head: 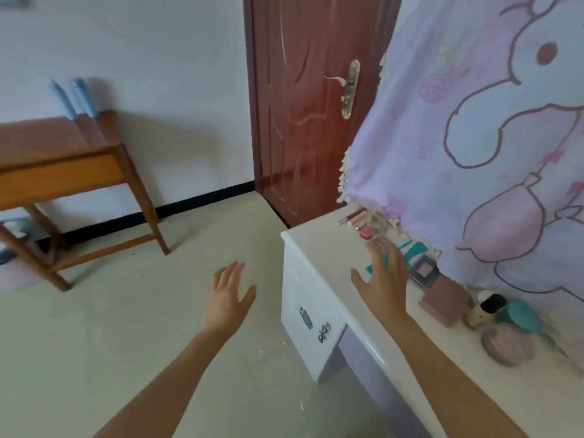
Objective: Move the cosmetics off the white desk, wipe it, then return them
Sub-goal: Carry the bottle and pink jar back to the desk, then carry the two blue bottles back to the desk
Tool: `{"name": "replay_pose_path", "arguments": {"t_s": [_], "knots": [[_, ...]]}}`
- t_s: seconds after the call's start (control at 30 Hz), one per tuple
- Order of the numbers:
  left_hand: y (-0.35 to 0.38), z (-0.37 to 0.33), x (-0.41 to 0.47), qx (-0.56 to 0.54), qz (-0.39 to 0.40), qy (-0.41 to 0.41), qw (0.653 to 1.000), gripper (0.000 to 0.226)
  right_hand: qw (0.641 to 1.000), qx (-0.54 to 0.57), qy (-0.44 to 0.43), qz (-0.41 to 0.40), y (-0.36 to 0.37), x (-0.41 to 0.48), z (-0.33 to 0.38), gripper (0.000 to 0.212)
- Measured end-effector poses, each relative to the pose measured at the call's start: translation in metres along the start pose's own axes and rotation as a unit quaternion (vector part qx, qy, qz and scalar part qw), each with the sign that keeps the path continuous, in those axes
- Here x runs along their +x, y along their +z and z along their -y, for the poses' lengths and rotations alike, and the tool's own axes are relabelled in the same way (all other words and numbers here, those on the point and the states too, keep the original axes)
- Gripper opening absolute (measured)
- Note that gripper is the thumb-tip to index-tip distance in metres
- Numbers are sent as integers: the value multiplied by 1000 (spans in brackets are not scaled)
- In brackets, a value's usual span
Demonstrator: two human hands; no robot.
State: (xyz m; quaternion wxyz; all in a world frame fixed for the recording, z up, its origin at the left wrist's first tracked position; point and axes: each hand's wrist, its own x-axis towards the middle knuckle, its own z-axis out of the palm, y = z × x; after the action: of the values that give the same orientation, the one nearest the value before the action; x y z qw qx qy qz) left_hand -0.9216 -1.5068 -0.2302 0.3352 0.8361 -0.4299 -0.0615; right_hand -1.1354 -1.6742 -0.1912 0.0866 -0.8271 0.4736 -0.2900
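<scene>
The white desk [319, 245] stands at the right, with cosmetics in a row along its back edge. From far to near I see lip pencils [350, 217], a small red pot [366, 232], a teal packet [410, 249], a grey compact [425, 271], a pink box [444, 303], a black-capped bottle [488, 306], a teal sponge [520, 316] and a round pink compact [507, 344]. My right hand [384, 279] hovers open over the desk top beside the teal packet, holding nothing. My left hand [229, 294] hangs open over the floor, left of the desk.
A pink cartoon-print cloth [467, 137] hangs over the desk's back. A brown wooden table [63, 165] stands at the left wall with two blue tubes [76, 98] on it. A dark red door [309, 105] is shut behind. Pale floor lies between the two tables.
</scene>
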Motion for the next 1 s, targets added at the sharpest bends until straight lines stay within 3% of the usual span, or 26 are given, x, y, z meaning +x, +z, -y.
{"name": "replay_pose_path", "arguments": {"t_s": [0.33,0.53,0.7,1.0], "knots": [[-195,145,-79,37,-167,-108,979,45,961,30,-247,122,70,-43,241,50],[-267,198,-108,96,-199,-161,962,48,911,30,-361,197,105,-57,350,55],[-320,229,-105,128,-224,-178,950,51,883,49,-412,221,127,-55,433,58],[-404,294,-30,150,-271,-180,934,52,865,119,-447,196,177,-4,557,54]]}}
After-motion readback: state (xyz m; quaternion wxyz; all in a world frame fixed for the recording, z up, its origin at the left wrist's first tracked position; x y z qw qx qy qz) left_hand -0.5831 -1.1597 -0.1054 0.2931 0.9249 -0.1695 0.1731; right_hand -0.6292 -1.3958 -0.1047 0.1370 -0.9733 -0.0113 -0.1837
